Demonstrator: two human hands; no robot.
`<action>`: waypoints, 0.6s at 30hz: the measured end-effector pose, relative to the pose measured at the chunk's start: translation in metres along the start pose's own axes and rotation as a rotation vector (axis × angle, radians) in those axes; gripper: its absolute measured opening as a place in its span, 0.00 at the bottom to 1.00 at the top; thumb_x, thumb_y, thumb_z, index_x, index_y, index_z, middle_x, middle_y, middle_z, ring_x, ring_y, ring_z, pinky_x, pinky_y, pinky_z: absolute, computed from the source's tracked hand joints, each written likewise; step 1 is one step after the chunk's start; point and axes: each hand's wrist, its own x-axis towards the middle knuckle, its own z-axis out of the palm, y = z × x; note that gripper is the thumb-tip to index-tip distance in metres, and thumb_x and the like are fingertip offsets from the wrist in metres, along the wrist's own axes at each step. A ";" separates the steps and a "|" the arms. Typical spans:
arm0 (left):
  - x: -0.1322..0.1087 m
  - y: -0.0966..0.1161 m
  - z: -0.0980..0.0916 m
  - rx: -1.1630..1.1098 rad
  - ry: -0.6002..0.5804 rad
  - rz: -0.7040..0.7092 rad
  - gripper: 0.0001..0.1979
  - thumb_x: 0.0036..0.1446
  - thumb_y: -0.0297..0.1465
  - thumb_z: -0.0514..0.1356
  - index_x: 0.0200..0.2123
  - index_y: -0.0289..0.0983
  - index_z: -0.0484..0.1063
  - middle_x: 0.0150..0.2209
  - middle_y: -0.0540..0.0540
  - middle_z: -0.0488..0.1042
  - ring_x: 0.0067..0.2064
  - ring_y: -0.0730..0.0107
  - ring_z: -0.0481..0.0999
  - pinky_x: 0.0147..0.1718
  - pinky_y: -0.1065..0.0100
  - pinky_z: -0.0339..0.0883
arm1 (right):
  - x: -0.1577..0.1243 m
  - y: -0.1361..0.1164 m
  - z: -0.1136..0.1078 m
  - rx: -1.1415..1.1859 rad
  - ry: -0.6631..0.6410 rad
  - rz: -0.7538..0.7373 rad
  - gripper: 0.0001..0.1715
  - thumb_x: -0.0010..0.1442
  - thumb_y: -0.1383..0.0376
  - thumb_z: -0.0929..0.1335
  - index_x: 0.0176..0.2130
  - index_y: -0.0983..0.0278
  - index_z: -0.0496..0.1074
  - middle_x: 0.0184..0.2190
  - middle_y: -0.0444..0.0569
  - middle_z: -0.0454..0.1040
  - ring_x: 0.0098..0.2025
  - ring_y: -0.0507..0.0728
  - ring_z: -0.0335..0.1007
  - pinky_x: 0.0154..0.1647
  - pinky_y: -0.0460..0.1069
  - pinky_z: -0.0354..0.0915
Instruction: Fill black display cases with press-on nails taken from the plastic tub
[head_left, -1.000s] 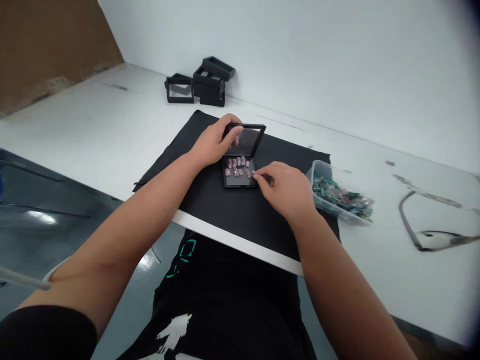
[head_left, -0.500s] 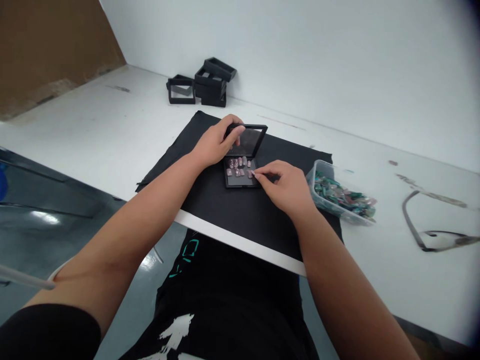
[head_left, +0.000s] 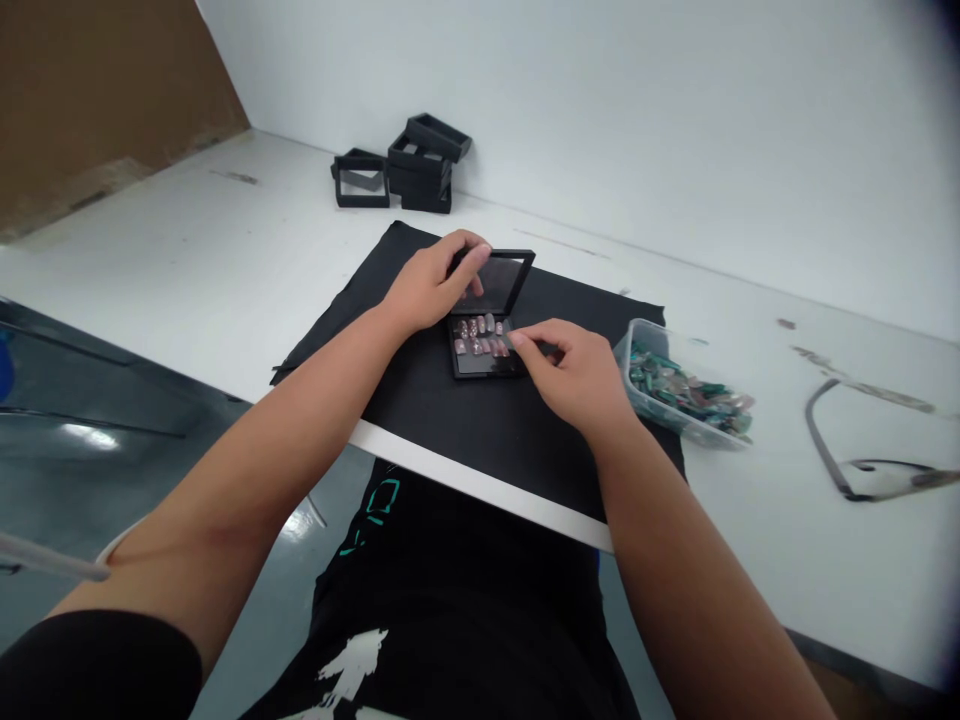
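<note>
Left hand (head_left: 435,282): fingers curled, we hold the lid (head_left: 499,282) upright.
Right hand (head_left: 574,372): fingertips nearly pinched beside the nails (head_left: 480,327); we can't tell what's held.
Case (head_left: 480,367): near our tabletop's (head_left: 270,230) front edge.

A white table (head_left: 180,250) bears black frames (head_left: 426,182), cloth (head_left: 427,410) and glasses (head_left: 826,462).

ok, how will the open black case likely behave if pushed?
The black case would probably slide, not roll: it sits flat on the black mat. Its raised lid, with the left hand on it, may swing. The small pinkish pieces inside could shift; whether they're stuck down isn't clear.
</note>
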 end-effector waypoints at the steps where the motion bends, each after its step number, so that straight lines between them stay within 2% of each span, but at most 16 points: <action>1: 0.000 0.000 -0.001 0.018 0.007 -0.005 0.17 0.70 0.46 0.57 0.49 0.40 0.73 0.31 0.50 0.82 0.31 0.70 0.79 0.37 0.64 0.72 | 0.000 -0.001 0.000 -0.002 0.029 0.002 0.14 0.66 0.59 0.68 0.38 0.61 0.83 0.37 0.51 0.83 0.37 0.59 0.76 0.40 0.54 0.68; 3: 0.000 0.000 -0.002 0.053 0.011 0.003 0.17 0.62 0.42 0.65 0.50 0.40 0.74 0.32 0.50 0.82 0.33 0.68 0.80 0.38 0.64 0.72 | 0.000 -0.002 0.000 0.003 0.086 0.009 0.16 0.67 0.57 0.67 0.39 0.61 0.82 0.37 0.51 0.82 0.36 0.59 0.75 0.39 0.53 0.68; 5: 0.000 0.001 -0.004 0.075 -0.004 0.022 0.16 0.57 0.39 0.69 0.46 0.39 0.75 0.34 0.50 0.83 0.35 0.67 0.81 0.37 0.63 0.72 | -0.001 -0.004 0.001 0.018 0.140 0.020 0.18 0.68 0.55 0.66 0.46 0.61 0.81 0.39 0.52 0.81 0.37 0.59 0.74 0.36 0.52 0.68; 9: -0.001 0.011 -0.007 0.120 -0.053 0.083 0.09 0.58 0.38 0.69 0.34 0.39 0.79 0.34 0.49 0.83 0.36 0.65 0.82 0.37 0.63 0.72 | -0.002 -0.005 0.002 0.077 0.270 0.033 0.29 0.69 0.53 0.66 0.64 0.63 0.71 0.43 0.54 0.79 0.38 0.58 0.73 0.33 0.50 0.67; 11: -0.002 0.017 -0.008 0.126 -0.117 0.138 0.08 0.59 0.37 0.68 0.32 0.40 0.80 0.36 0.48 0.84 0.40 0.63 0.83 0.41 0.62 0.73 | -0.001 -0.005 0.001 0.076 0.280 0.036 0.30 0.71 0.52 0.64 0.66 0.62 0.68 0.44 0.55 0.79 0.37 0.58 0.74 0.35 0.51 0.68; 13: -0.004 0.023 -0.009 0.097 -0.246 0.168 0.06 0.59 0.37 0.68 0.33 0.41 0.82 0.41 0.48 0.85 0.45 0.60 0.84 0.47 0.61 0.75 | -0.001 -0.004 -0.001 0.033 0.235 0.039 0.26 0.74 0.52 0.59 0.60 0.61 0.74 0.43 0.54 0.79 0.38 0.58 0.75 0.39 0.52 0.68; 15: -0.006 0.028 -0.010 0.061 -0.417 0.145 0.08 0.57 0.39 0.69 0.37 0.44 0.84 0.47 0.48 0.85 0.51 0.58 0.84 0.52 0.60 0.75 | 0.001 -0.003 -0.003 -0.020 0.180 0.037 0.27 0.75 0.51 0.58 0.46 0.61 0.80 0.38 0.53 0.79 0.39 0.59 0.75 0.41 0.53 0.67; 17: -0.008 0.031 -0.011 0.060 -0.572 0.097 0.17 0.53 0.44 0.71 0.45 0.47 0.84 0.53 0.48 0.83 0.57 0.55 0.81 0.59 0.56 0.73 | 0.002 0.000 -0.003 -0.053 0.109 0.030 0.24 0.71 0.51 0.64 0.35 0.61 0.81 0.31 0.51 0.77 0.36 0.60 0.73 0.39 0.53 0.64; 18: -0.008 0.033 -0.012 0.082 -0.626 0.076 0.22 0.51 0.48 0.72 0.49 0.49 0.83 0.57 0.48 0.81 0.61 0.52 0.78 0.64 0.52 0.69 | 0.002 0.001 -0.003 -0.062 0.059 0.024 0.20 0.67 0.51 0.68 0.33 0.61 0.81 0.28 0.49 0.75 0.35 0.59 0.71 0.37 0.53 0.62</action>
